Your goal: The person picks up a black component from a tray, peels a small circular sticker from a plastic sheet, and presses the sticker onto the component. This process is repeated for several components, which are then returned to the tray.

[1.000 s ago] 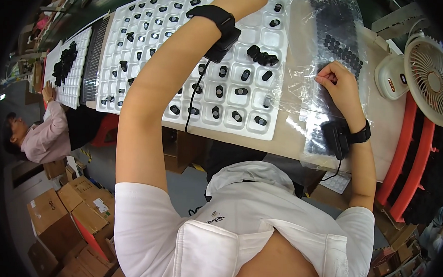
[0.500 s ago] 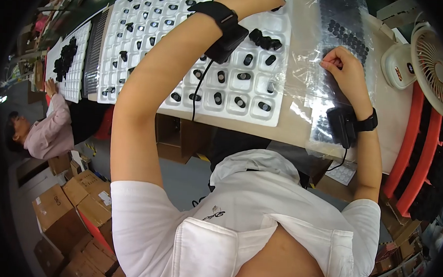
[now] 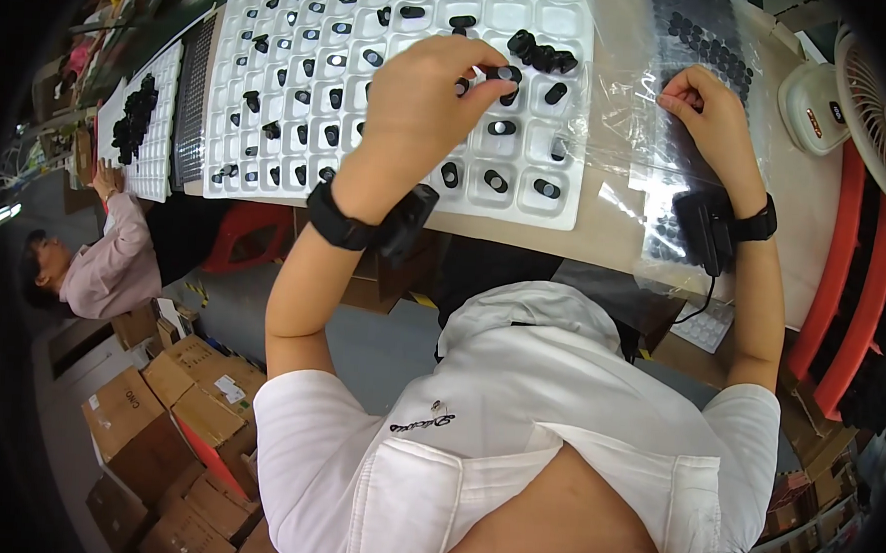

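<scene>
My left hand [image 3: 427, 100] is over the white compartment tray [image 3: 512, 17], thumb and index finger closed on a small black oval piece with a grey round spot [image 3: 510, 75]. Most tray pockets around it hold similar black pieces [image 3: 495, 181], and a pile of loose black parts [image 3: 542, 53] lies just beyond the fingertips. To the right, my right hand [image 3: 710, 108] is closed with thumb and fingertips together; whatever they may hold is too small to make out. Beneath that hand lies a clear plastic sheet with rows of black round pads [image 3: 711, 42]. Both wrists wear black straps with boxes.
A white fan [image 3: 818, 106] stands at the right of the table, beside red curved bars [image 3: 868, 289]. At far left, another person [image 3: 113, 269] reaches to a second white tray [image 3: 153, 166] with black parts. Cardboard boxes [image 3: 135, 411] are stacked on the floor at lower left.
My left hand has come back from the tray's far side toward me and now pinches a black piece near the loose pile. My right hand stays closed over the plastic sheet.
</scene>
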